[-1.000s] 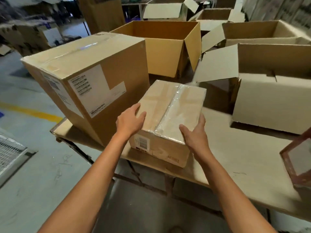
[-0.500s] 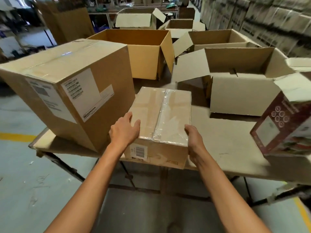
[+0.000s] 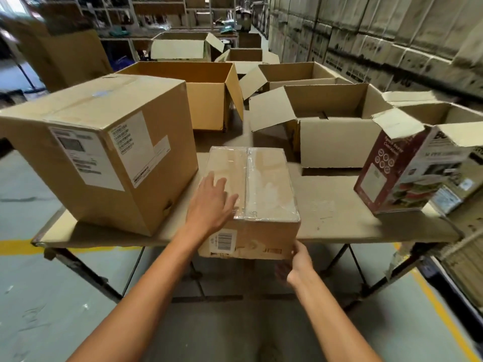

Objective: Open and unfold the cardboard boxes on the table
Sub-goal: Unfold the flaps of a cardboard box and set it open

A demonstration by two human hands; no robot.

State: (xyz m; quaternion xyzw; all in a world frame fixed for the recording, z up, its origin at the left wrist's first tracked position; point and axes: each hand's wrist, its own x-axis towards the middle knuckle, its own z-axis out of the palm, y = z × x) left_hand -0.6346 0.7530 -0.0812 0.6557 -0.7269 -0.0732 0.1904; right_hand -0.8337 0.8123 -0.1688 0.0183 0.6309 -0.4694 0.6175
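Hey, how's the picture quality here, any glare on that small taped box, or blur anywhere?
Head view: soft glare on the clear tape over the small taped box; the right hand at its near corner is blurred, the left hand on top only slightly; the stacked cartons at right are smeared.

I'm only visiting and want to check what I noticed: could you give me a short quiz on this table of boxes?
1. True or false: the small box is taped shut.
2. Which hand lies flat on its top? A. left B. right
3. Fill in: the red box stands on the table's ___ side.
Key: 1 true; 2 A, the left hand; 3 right.
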